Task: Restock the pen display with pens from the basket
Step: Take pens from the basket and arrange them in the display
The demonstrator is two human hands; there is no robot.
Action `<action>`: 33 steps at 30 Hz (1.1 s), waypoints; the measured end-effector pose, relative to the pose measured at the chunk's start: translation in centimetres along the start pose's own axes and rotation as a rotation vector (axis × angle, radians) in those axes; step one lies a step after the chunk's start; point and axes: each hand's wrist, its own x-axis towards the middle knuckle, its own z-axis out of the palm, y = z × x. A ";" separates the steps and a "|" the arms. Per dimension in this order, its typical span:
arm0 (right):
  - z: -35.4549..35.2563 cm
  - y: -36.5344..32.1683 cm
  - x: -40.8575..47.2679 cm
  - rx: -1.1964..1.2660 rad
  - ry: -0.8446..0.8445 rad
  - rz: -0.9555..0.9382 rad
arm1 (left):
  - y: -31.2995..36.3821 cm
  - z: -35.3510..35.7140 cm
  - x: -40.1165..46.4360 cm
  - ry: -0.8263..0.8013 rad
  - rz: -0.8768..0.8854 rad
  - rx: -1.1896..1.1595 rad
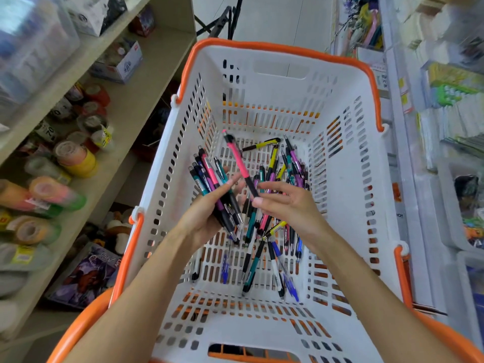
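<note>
A white slotted basket (348, 179) with orange handles fills the middle of the view. Loose pens (272, 247) in several colours lie across its floor. My left hand (209, 208) grips a bundle of pens (209, 176) over the basket, their clicker ends pointing up and left. My right hand (285, 203) pinches a single pink pen (238, 161) by its dark grip end, the pen standing tilted up toward the bundle. Both forearms reach in from the bottom edge. No pen display is clearly visible.
Beige shelves (136, 100) on the left carry rolls of coloured tape (76, 158) and small boxes. On the right, white racks (429, 179) hold packaged stationery. A pale floor and black stand legs show beyond the basket's far rim.
</note>
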 end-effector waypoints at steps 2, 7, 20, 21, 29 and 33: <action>0.3 0.4 -0.1 -0.009 -0.014 -0.007 | 0.0 0.0 0.0 0.025 -0.002 0.022; 0.9 1.3 0.1 -0.252 -0.004 -0.068 | -0.3 0.1 0.2 0.007 -0.015 0.109; -0.2 -1.6 0.3 -0.192 0.169 -0.066 | 0.1 1.7 -2.2 -0.131 -0.201 0.407; -0.2 -2.1 0.5 -0.162 0.143 -0.060 | 0.1 2.1 -2.6 -0.161 -0.212 0.474; -0.2 -7.8 -1.1 -0.224 -0.071 0.021 | 3.3 4.9 -7.0 -0.267 -0.320 0.541; 0.3 -11.5 -2.8 -0.171 -0.178 0.020 | 5.3 5.7 -9.9 -0.300 -0.353 0.551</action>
